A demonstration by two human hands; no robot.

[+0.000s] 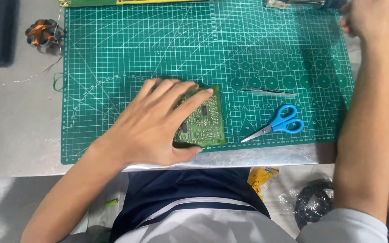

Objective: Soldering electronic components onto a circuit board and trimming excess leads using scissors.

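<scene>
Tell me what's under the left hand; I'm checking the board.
The left hand lies flat on a green circuit board on the cutting mat. The board's left part is covered.

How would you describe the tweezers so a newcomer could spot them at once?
Start from the green cutting mat covering the metal table. On its right half, below the rows of printed circles, lie thin metal tweezers, pointing left. They sit just above the blue-handled scissors and are plain silver, with no coloured handle.
</scene>
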